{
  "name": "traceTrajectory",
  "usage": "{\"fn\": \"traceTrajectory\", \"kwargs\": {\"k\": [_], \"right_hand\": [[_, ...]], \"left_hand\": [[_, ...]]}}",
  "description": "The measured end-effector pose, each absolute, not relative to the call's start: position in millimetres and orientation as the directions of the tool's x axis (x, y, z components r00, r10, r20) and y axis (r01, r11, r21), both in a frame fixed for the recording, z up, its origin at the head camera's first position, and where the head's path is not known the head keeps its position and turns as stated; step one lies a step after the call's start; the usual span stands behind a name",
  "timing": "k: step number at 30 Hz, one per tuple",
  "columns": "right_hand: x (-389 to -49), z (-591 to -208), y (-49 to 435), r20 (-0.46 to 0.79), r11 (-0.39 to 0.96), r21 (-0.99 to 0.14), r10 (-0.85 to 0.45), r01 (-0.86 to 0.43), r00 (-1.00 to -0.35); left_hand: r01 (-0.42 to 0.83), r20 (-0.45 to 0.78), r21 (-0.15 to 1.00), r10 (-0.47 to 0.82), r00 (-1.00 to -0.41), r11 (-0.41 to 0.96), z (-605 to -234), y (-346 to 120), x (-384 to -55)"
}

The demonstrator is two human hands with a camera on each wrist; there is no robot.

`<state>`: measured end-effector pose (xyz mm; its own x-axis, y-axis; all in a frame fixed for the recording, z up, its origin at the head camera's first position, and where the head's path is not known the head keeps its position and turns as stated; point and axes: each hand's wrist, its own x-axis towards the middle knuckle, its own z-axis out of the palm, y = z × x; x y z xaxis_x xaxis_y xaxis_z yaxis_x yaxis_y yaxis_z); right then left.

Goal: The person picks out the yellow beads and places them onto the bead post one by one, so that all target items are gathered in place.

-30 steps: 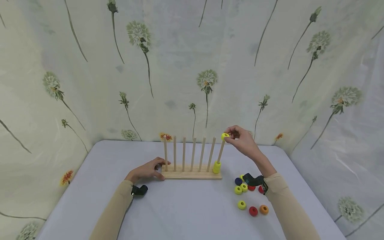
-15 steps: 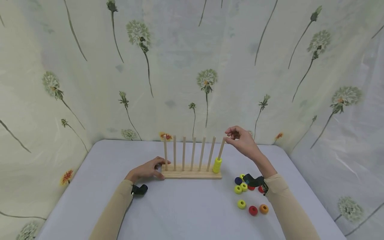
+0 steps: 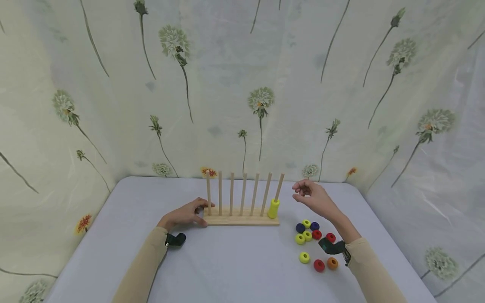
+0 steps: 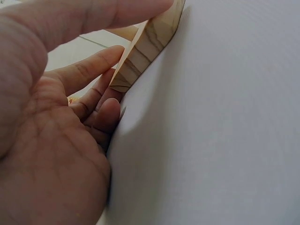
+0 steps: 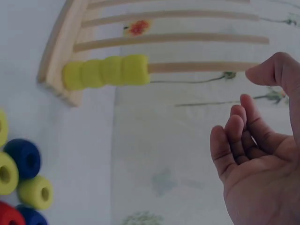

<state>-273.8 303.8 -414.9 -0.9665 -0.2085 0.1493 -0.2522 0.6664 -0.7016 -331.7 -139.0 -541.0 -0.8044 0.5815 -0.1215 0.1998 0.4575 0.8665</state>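
A wooden peg stand [image 3: 240, 221] with several upright pegs sits on the table. My left hand [image 3: 185, 213] holds its left end, thumb at the front and fingers behind; the left wrist view shows the base end [image 4: 145, 47] between them. A stack of yellow beads [image 3: 273, 209] fills the lower part of the rightmost peg, whose upper part is bare. In the right wrist view the stacked beads [image 5: 111, 72] press against one another down to the base. My right hand [image 3: 314, 198] is in the air right of that peg, fingers loosely bent, holding nothing.
Loose beads lie on the white table [image 3: 235, 261] at the right: yellow [image 3: 304, 257], blue [image 3: 314, 226], red [image 3: 319, 265] and orange [image 3: 332, 263]. Some sit below my right forearm. A flowered curtain [image 3: 223, 84] hangs behind the table.
The yellow bead that my right hand held at the top of the rightmost peg was let go and slid onto the stack. That hand has since moved right and down; the left hand stays put.
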Motion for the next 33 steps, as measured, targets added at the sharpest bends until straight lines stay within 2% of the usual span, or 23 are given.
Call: {"fn": "traceTrajectory", "kwargs": {"k": [6,15,22,33], "right_hand": [[-260,-454,335,0.022,0.693,-0.697,-0.236,-0.184,-0.972],[-244,-488,360,-0.098,0.750,-0.659,-0.169,-0.063,-0.981],[-240,-498,363,-0.132,0.754,-0.654,-0.194,-0.062,-0.972],[-239,-505,357,-0.142,0.817,-0.572,-0.191,-0.077,-0.971]], "left_hand": [[0.196,-0.119,0.872,0.582,-0.805,0.449,-541,-139,-332],[0.194,-0.120,0.873,0.582,-0.804,0.448,-539,-138,-329],[0.196,-0.117,0.874,0.584,-0.803,0.444,-540,-138,-330],[0.200,-0.122,0.867,0.583,-0.803,0.457,-539,-138,-330]]}}
